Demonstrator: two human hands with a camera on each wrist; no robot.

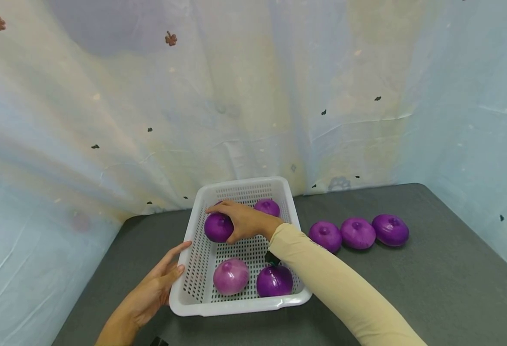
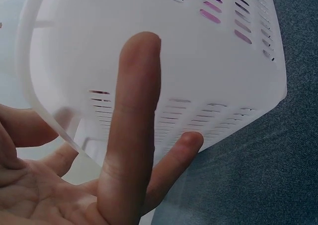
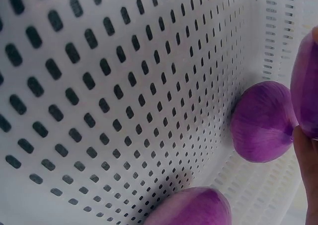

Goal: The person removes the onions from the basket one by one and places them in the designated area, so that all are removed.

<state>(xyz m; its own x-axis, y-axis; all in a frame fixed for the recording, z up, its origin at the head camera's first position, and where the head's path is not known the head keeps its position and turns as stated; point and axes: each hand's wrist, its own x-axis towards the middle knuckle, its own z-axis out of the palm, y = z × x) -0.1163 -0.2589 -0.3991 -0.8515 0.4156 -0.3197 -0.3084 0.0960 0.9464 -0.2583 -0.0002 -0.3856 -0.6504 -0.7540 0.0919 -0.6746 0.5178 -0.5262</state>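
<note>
My right hand [image 1: 247, 220] reaches into the white basket [image 1: 288, 192] and holds a purple onion [image 1: 219, 228], thumb on its near side and fingers over its far side. In the right wrist view the held onion [image 3: 305, 86] shows at the right edge, beside another purple onion [image 3: 263, 121]. A sliver of purple shows behind my right fingers in the head view. The straight fingers of my left hand [image 1: 154, 288] rest at the basket's left rim; one long finger [image 2: 131, 120] lies along the outside wall.
Inside the basket sit a pinkish onion [image 1: 231, 276], a dark purple onion [image 1: 275, 281] at the near right and another purple onion [image 1: 267, 207] at the back. Three onions [image 1: 358, 233] stand in a row to the basket's right on the grey table [image 1: 435, 274]. A patterned curtain [image 1: 253, 96] hangs behind.
</note>
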